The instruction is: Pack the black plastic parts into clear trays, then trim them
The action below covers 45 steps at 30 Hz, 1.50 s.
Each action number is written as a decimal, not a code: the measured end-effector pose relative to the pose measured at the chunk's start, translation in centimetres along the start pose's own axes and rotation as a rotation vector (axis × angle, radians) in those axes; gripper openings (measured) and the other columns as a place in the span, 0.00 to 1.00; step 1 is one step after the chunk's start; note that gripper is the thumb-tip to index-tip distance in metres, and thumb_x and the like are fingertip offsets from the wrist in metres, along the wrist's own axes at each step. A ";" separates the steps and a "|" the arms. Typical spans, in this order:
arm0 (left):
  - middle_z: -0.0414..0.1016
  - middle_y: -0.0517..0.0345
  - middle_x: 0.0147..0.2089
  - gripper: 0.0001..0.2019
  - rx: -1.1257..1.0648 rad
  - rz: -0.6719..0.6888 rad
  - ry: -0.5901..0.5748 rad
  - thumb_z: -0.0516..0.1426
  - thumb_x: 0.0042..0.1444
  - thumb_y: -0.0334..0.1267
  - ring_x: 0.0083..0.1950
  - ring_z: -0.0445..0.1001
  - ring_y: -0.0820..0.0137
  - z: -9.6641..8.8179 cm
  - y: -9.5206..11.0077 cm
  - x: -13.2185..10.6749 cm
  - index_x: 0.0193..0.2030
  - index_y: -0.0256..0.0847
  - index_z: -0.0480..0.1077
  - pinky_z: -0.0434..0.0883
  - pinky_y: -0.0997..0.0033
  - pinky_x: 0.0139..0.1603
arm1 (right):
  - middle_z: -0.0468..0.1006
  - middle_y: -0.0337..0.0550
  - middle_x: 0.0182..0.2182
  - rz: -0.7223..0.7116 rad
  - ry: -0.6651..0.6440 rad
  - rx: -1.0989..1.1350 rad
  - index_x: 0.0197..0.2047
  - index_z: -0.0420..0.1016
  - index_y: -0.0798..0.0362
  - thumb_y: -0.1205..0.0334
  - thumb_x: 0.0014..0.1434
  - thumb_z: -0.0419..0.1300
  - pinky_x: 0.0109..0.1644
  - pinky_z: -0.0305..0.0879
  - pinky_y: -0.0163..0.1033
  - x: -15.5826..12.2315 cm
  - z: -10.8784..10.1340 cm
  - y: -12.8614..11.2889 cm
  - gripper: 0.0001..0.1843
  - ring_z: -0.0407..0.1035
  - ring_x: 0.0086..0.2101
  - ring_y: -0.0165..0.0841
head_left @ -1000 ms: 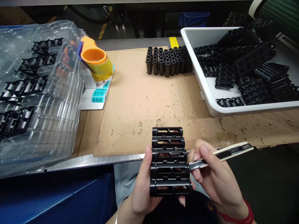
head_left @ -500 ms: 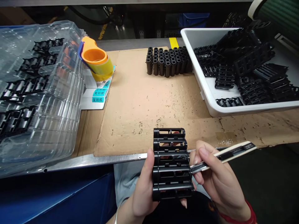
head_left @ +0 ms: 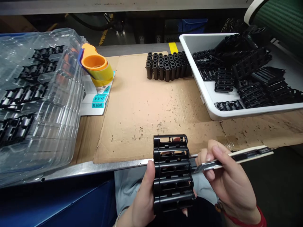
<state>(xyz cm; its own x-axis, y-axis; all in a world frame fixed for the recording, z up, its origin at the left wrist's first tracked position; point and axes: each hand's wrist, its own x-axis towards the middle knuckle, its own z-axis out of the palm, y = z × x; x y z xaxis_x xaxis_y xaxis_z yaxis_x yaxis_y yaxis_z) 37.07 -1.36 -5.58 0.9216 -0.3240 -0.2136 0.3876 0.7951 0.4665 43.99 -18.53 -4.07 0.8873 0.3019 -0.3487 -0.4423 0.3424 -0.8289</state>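
Left hand (head_left: 142,195) closed around a black moulded plastic frame (head_left: 172,173), thumb across its near face, frame upright with its side edge turned toward the right hand (head_left: 227,179). Utility knife (head_left: 246,156) pinched in that right hand, blade tip almost at that edge. Ahead of the right hand, a white tray (head_left: 260,108) heaped with more frames (head_left: 251,66).

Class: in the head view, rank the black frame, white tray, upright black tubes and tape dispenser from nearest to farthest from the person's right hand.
From the right hand, which holds a utility knife:
1. Black frame, just left, in the left hand.
2. White tray, ahead right.
3. Black tubes, straight ahead on cardboard.
4. Tape dispenser, far left.
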 end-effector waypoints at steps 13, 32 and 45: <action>0.84 0.47 0.45 0.43 0.104 -0.152 0.155 0.46 0.58 0.75 0.36 0.82 0.67 -1.5 -1.0 -2.0 0.61 0.41 0.74 0.77 0.73 0.37 | 0.67 0.34 0.15 -0.041 0.007 0.018 0.25 0.69 0.50 0.47 0.64 0.64 0.28 0.59 0.31 0.4 0.0 -0.1 0.21 0.57 0.21 0.27; 0.81 0.47 0.53 0.39 0.060 -0.041 0.120 0.51 0.62 0.69 0.41 0.82 0.61 -0.1 0.5 0.4 0.72 0.48 0.62 0.77 0.73 0.26 | 0.66 0.33 0.16 -0.034 0.027 0.027 0.25 0.71 0.50 0.47 0.64 0.65 0.27 0.60 0.30 0.6 0.0 0.1 0.21 0.59 0.20 0.26; 0.83 0.45 0.47 0.38 -0.041 -0.037 0.205 0.55 0.60 0.67 0.38 0.81 0.64 1.1 0.9 0.5 0.68 0.42 0.69 0.76 0.75 0.27 | 0.65 0.33 0.15 -0.022 0.023 0.020 0.24 0.70 0.51 0.48 0.63 0.65 0.27 0.58 0.31 0.4 0.4 -0.1 0.21 0.58 0.20 0.27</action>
<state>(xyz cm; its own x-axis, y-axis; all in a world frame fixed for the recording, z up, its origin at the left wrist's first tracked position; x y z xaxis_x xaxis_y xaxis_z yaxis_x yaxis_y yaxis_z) 37.90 -1.43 -4.30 0.8818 -0.2459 -0.4024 0.4166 0.8061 0.4204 44.31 -18.10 -3.99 0.8995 0.2738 -0.3405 -0.4249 0.3664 -0.8278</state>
